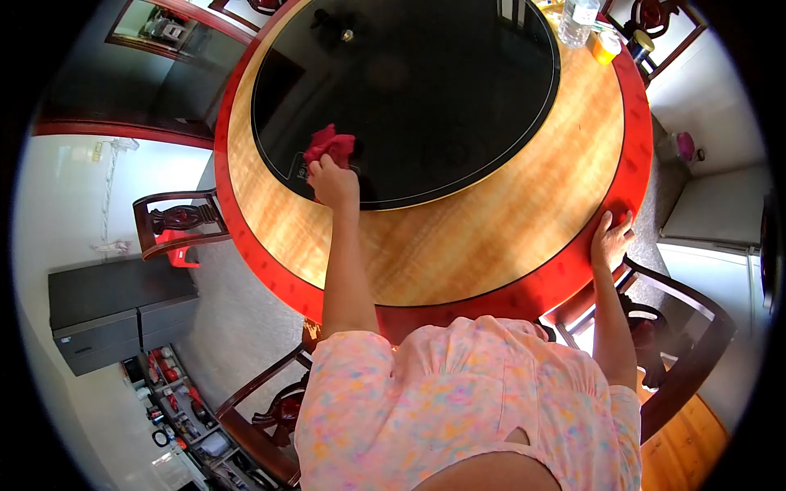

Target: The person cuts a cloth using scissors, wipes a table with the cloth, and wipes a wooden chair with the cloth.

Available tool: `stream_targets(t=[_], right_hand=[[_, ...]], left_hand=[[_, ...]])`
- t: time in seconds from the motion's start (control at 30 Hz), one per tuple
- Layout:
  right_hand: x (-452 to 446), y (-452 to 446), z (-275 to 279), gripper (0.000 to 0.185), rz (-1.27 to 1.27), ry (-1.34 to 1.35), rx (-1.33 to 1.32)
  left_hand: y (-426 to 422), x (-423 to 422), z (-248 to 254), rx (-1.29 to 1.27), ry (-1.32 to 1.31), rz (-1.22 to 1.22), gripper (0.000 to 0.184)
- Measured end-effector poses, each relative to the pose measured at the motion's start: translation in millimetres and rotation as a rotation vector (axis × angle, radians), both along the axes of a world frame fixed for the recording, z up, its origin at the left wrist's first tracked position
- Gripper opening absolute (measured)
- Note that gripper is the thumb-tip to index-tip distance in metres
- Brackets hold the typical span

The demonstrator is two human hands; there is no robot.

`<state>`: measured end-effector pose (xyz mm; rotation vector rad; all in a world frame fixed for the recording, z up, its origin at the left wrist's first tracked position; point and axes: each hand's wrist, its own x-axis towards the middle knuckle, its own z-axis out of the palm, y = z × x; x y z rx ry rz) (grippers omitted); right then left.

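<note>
A crumpled dark pink cloth (329,147) is pinched in my left hand (334,182), pressed on the glossy black disc (426,106) near its lower left rim. The disc sits in the middle of a round table (508,204) with a wood-grain top and a red border. Over on the right, my right hand (612,242) rests at the table's red edge, fingers apart and holding nothing that I can see.
A clear plastic bottle (578,23) and an orange-and-white container (607,47) stand at the far right of the table. Dark wooden chairs surround it, one (688,327) close by my right arm. A dark cabinet (123,303) is at the left.
</note>
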<state>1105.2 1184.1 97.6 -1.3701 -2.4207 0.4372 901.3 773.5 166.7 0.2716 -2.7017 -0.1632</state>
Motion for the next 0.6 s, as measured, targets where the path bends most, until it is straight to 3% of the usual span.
stream_targets(t=[0.07, 0.3, 0.4, 0.5, 0.6], right_hand=[[-0.6, -3.2, 4.9, 0.06, -0.009, -0.013, -0.011], [-1.6, -2.9, 4.6, 0.059, -0.026, -0.059, -0.012], [-0.7, -2.2, 4.0, 0.061, -0.024, -0.045, -0.009], [-0.1, -0.5, 1.9, 0.061, -0.018, -0.041, -0.007], [0.0, -1.1, 2.6, 0.061, -0.027, -0.053, -0.012]], left_hand=[[8.3, -8.1, 11.3, 0.106, -0.084, 0.201, 0.018], [158.0, 10.5, 2.5, 0.256, -0.097, -0.34, 0.007], [204.0, 28.6, -1.2, 0.298, -0.117, -0.522, 0.023], [194.7, 29.2, -6.4, 0.301, -0.129, -0.64, 0.024], [139.3, 22.6, 2.0, 0.16, -0.156, -0.491, 0.019]])
